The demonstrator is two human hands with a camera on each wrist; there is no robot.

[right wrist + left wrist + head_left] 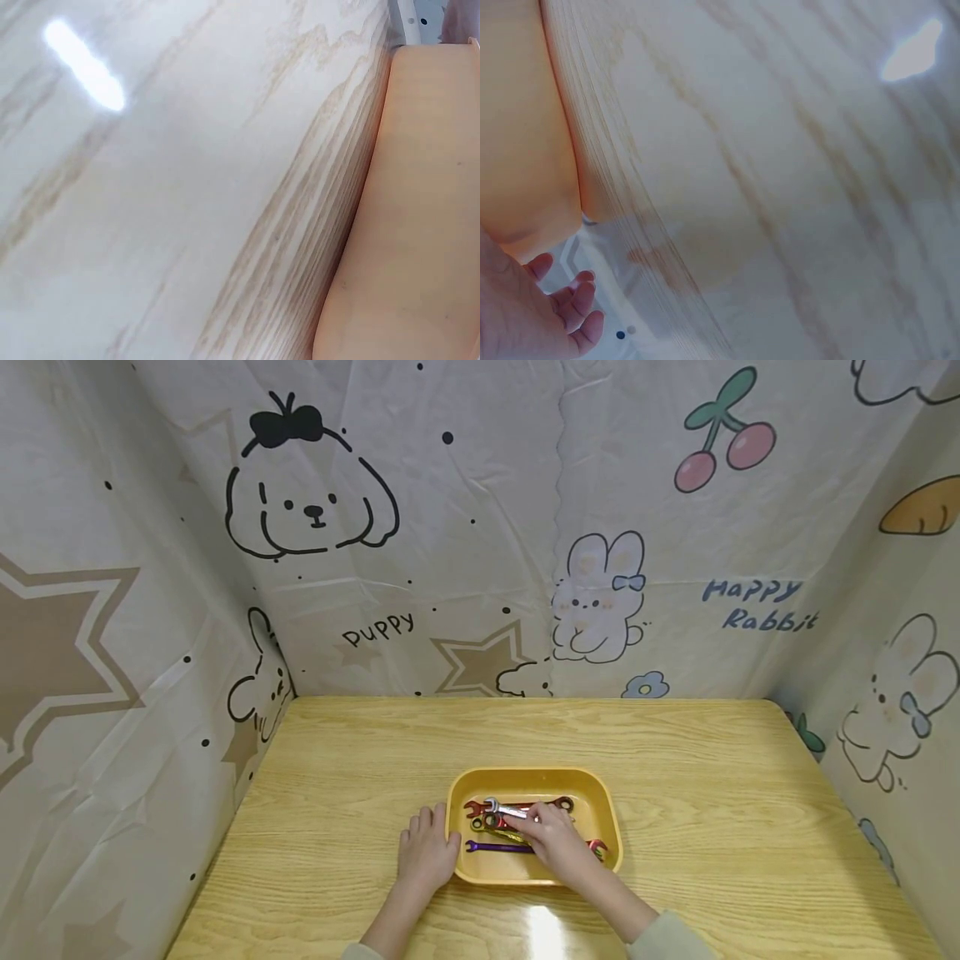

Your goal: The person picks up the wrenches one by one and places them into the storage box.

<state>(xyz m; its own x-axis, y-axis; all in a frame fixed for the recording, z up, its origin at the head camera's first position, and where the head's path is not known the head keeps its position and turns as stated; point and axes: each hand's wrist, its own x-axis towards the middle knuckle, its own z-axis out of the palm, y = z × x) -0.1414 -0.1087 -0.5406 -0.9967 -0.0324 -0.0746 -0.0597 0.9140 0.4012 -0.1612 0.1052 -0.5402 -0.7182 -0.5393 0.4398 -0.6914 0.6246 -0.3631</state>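
Observation:
A yellow plastic bin (536, 871) holds several colored wrenches. My right hand (558, 843) reaches into it from the front right, and its fingers pinch a silver wrench (502, 807) near the middle of the pile. Around that wrench lie a dark red wrench (474, 810), a yellow-green wrench (477, 825) and a purple wrench (498, 847). A red open end (597, 845) shows to the right of the hand. My left hand (427, 852) rests against the bin's left side, fingers pointing forward. The left wrist view shows this hand (536, 307) with loosely bent fingers.
The bin stands on a light wood-grain table (697, 777), near its front middle. A printed cloth (480, 527) with cartoon animals hangs behind the table and along both sides. In the right wrist view, the bin's outer wall (420, 202) fills the right side.

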